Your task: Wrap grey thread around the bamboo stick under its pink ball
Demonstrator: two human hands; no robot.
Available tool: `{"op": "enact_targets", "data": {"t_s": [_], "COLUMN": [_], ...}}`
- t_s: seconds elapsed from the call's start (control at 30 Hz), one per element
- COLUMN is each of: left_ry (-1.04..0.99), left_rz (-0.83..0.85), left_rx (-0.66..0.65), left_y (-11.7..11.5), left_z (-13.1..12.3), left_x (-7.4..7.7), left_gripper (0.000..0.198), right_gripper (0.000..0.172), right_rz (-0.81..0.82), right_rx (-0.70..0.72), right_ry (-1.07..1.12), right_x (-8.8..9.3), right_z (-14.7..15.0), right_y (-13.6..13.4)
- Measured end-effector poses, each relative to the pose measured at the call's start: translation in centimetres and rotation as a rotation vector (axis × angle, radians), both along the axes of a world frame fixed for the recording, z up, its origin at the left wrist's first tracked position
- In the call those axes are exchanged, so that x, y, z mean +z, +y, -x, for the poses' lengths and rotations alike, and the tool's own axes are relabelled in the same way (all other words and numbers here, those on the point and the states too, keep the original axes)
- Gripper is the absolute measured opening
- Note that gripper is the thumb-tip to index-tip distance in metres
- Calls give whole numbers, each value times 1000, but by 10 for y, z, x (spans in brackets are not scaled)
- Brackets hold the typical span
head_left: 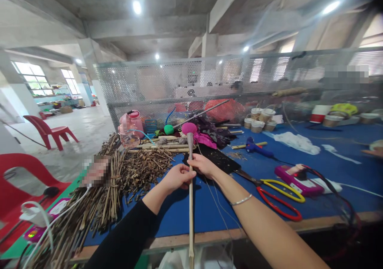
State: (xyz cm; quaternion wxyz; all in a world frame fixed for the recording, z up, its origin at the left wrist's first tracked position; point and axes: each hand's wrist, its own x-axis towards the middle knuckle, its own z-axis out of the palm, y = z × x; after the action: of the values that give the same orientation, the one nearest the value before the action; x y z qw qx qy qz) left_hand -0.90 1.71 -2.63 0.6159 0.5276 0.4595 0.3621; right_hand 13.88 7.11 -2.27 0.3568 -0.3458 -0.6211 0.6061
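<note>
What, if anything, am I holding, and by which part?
Your right hand holds a stick by its upper part, below the pink ball; your left hand touches it just below.

Both forearms [257, 210] slant inward, left hand [176, 178] and right hand [204, 166] close together, fingers [189, 174] curled.

Left sleeve [125, 231], 7 o'clock from mid-view: black, plain, close-fitting along the forearm, ending short of the wrist. Left hand [179, 178], between 6 and 7 o'clock: bare. Right forearm [266, 225], between 4 and 5 o'clock: bare to the bottom edge of view. Bracelet [241, 200] on it, same bearing, above the wrist: one slim, shiny, silver-coloured band. Right hand [203, 165], 5 o'clock: bare; finer detail too small to judge
</note>
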Motion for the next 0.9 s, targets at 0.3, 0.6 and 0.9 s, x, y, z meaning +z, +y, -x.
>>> {"op": "enact_targets", "data": {"t_s": [0.3,0.6,0.9], "left_ry": [-194,-16,-249], "left_rz": [49,-49,101], "left_rx": [-39,89,-147], "left_y": [-7,-4,-8], "left_z": [-4,-6,1], "left_x": [14,2,14], "left_gripper": [38,42,42], "right_gripper": [36,37,34], "right_rz": [93,47,72], "right_rx": [62,-12,83], "right_ry": [151,72,274], "right_x": [7,-3,2], "right_z": [3,7,3], "right_y": [-3,1,3]}}
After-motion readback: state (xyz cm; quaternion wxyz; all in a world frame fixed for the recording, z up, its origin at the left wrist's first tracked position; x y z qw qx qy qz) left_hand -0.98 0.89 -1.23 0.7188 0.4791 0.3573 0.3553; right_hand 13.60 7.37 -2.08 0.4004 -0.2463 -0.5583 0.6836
